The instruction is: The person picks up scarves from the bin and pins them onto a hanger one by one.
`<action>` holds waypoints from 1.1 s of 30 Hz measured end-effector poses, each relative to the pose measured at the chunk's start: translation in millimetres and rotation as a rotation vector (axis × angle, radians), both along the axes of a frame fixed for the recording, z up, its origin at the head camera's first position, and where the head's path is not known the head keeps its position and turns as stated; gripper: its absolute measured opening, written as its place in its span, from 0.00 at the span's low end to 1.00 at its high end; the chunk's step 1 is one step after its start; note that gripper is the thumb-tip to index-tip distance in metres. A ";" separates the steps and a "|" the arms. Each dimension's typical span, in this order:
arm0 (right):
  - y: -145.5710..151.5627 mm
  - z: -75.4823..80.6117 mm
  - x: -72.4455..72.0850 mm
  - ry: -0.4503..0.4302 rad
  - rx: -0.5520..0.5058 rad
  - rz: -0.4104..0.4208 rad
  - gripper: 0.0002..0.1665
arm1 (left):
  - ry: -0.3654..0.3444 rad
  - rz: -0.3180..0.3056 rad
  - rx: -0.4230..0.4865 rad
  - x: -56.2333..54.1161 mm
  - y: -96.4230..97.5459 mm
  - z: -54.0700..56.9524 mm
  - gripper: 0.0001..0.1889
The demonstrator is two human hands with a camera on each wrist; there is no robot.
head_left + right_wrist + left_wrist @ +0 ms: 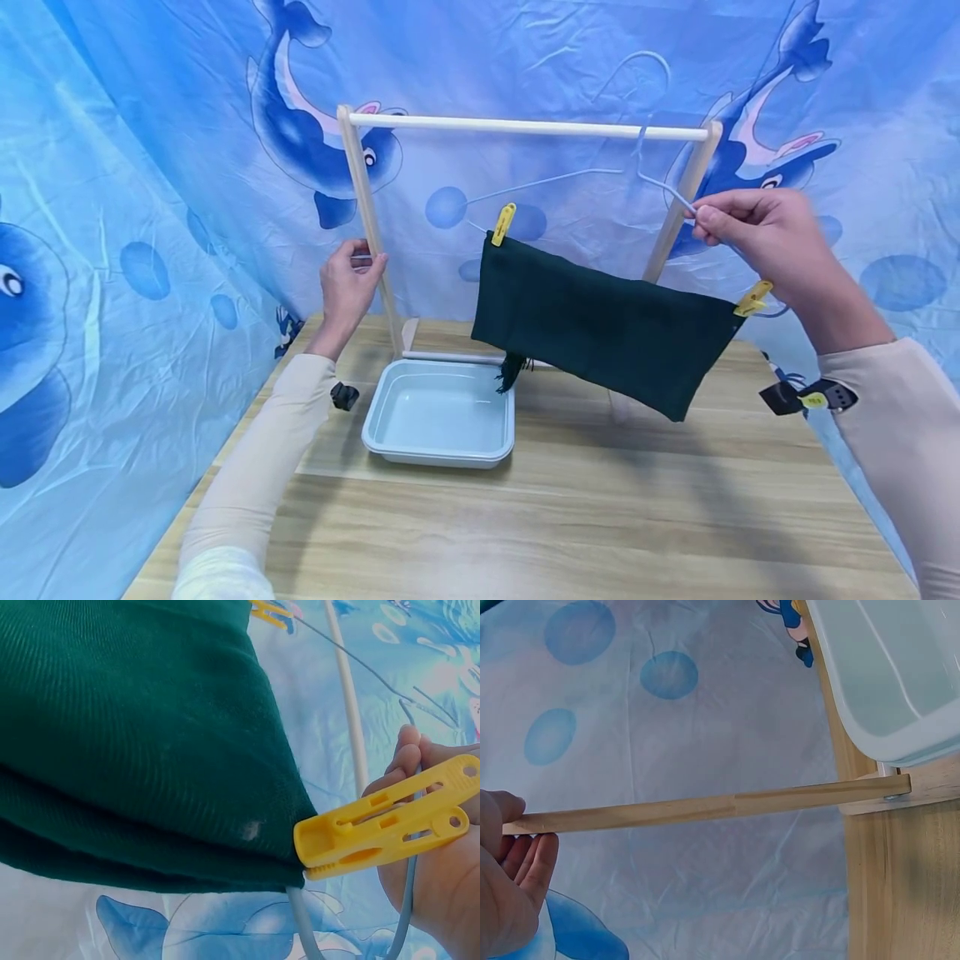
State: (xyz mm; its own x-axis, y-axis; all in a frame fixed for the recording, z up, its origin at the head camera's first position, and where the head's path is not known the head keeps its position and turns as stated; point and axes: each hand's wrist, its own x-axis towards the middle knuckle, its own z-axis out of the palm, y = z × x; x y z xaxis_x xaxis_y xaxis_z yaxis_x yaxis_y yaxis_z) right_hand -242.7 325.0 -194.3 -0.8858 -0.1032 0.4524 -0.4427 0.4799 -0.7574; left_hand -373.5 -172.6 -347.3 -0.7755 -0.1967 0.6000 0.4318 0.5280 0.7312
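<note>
My right hand [776, 237] pinches the right shoulder of a pale blue wire hanger [665, 186], whose hook stands above the rack's crossbar [487, 125] in the head view. From the hanger hangs a folded dark green scarf [600, 325], tilted lower on the right, with fringe [513, 371] below its left side. Yellow clothespins clip both upper corners, one on the left [504, 225] and one on the right [752, 298]. In the right wrist view that right clothespin [375, 832] overlaps my hand. My left hand [348, 283] grips the wooden rack's left upright [660, 813].
A light blue plastic tray [438, 454], apparently two stacked, stands on the wooden table [480, 533] at the rack's left foot. The right upright [693, 171] stands behind the hanger. Blue dolphin-print cloth [135, 167] surrounds the table.
</note>
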 end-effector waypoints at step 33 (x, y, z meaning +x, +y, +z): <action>-12.6 -53.8 -51.4 -0.059 -0.043 -0.035 0.20 | -0.012 -0.021 0.017 1.7 -3.3 3.6 0.15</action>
State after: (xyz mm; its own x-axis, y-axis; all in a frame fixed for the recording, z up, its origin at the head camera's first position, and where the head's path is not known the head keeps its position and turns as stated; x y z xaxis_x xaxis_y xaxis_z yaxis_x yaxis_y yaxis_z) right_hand -294.1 312.3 -248.2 -0.9137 -0.0530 0.4030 -0.3804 0.4608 -0.8018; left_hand -371.8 -175.9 -343.7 -0.7869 -0.1905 0.5870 0.4336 0.5061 0.7455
